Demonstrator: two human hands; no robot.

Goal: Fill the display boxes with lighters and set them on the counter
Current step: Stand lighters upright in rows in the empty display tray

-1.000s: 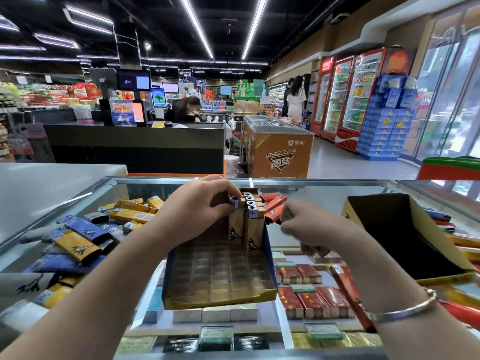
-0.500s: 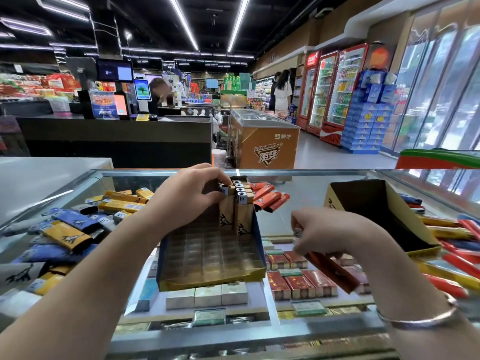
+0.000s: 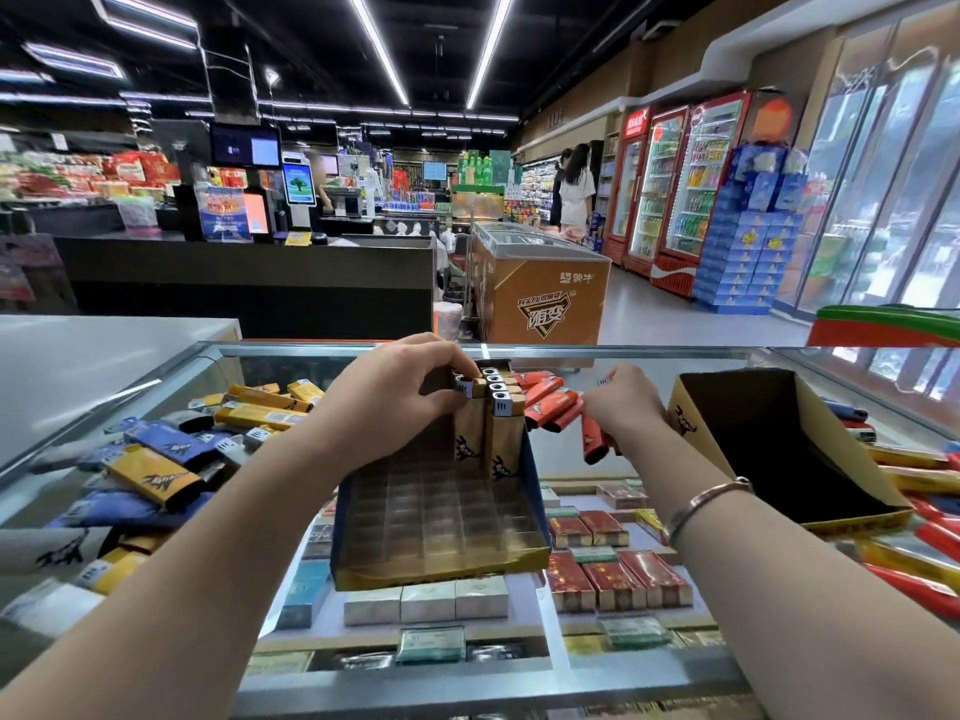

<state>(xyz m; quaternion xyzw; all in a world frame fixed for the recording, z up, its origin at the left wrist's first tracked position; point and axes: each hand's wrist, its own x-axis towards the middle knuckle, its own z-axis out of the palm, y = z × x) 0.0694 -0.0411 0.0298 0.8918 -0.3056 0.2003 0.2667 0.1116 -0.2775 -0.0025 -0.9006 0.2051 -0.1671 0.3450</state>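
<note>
— Box (image 3: 441,532) where?
— On the glass counter (image 3: 623,366), middle. My left hand (image 3: 400,397) pinches the gold lighters (image 3: 493,433) standing in its far right corner.
— Right hand?
— My right hand (image 3: 623,402), just right of the box, grips red lighters (image 3: 595,441). More red ones (image 3: 545,397) lie behind the box.

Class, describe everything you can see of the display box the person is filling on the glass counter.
The display box looks like card, gold in front with blue side walls, and holds a clear grid of cells, mostly empty. It sits on the glass counter between the forearms. A few gold lighters stand upright in its far right corner. The left hand grips one there. The right hand, off to the right, holds a red lighter.
</note>
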